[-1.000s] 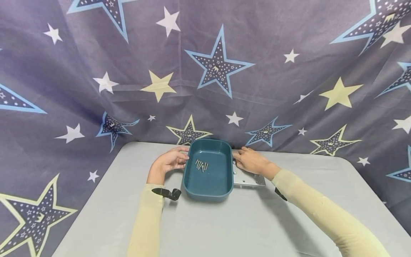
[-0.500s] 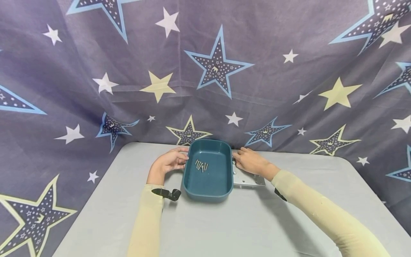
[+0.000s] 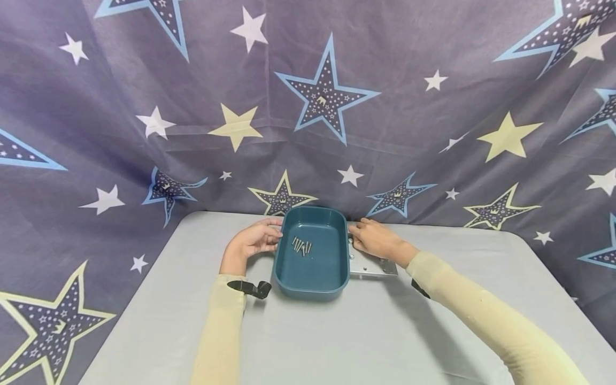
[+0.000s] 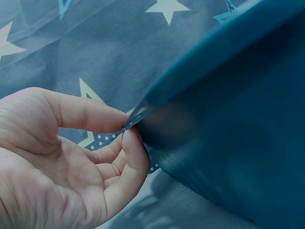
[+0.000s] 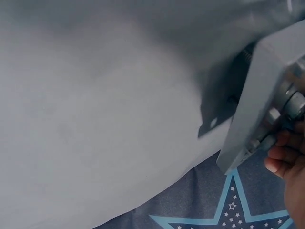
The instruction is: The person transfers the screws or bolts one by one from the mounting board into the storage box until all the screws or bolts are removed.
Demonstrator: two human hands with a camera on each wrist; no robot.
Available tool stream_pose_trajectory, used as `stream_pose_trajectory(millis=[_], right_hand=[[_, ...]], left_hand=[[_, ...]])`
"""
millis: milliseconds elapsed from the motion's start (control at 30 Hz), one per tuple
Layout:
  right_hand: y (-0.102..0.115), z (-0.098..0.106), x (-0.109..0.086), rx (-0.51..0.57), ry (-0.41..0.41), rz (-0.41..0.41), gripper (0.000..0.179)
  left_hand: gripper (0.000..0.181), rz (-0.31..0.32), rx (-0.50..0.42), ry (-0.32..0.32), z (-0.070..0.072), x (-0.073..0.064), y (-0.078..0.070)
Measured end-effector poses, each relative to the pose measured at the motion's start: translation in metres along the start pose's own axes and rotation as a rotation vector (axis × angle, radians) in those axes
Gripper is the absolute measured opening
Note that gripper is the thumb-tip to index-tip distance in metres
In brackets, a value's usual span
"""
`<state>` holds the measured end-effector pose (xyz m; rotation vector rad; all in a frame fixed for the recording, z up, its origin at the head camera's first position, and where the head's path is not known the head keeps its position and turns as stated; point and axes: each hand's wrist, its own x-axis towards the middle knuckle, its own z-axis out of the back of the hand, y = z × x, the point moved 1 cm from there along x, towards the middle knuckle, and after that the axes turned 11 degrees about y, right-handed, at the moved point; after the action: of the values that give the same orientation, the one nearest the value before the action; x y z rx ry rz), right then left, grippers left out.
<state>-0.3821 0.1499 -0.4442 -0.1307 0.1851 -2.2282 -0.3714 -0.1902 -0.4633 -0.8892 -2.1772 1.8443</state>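
Observation:
A teal rectangular tray [image 3: 332, 272] with rounded corners sits mid-table, several thin metal pins or screws [image 3: 301, 246] lying loose inside it. My left hand [image 3: 255, 239] is at its left side; in the left wrist view, thumb and forefinger pinch the edge of the tray [image 4: 205, 62]. Right beside the tray is a silver metal plate [image 3: 370, 266] with bolts through it. My right hand [image 3: 377, 239] covers its far part. In the right wrist view, curled fingers [image 5: 281, 155] grip the plate [image 5: 250, 100] among its bolts [image 5: 295, 105]; the fingertips are partly hidden.
The pale cloth-covered table [image 3: 308, 342] ends at the back against a purple-grey star-patterned curtain [image 3: 409, 139]. A black strap [image 3: 249, 289] with a curled end circles the left cuff. The plate throws a shadow on the table in the right wrist view.
The hands, tray and plate keep their places. Only the head view has shifted slightly.

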Motion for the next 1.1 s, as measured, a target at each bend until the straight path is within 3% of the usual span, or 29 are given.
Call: stream_pose_trajectory(millis=[600,833,1100], right_hand=[[0.0015,0.0011,-0.0012,-0.023,-0.022,0.006,0.007],[0.0035,0.0038,-0.0001,-0.048,0.018,-0.020,0.008],[0.0055,0.0012,-0.0012,-0.105,0.002,-0.052,0.010]], left_hand=[[0.057,-0.002,0.006,-0.005,-0.0001,0.0006,0.0000],[0.058,-0.002,0.000,-0.009,-0.0005,-0.0002,0.0004],[0.059,-0.002,-0.006,-0.005,-0.0029,-0.0016,-0.0016]])
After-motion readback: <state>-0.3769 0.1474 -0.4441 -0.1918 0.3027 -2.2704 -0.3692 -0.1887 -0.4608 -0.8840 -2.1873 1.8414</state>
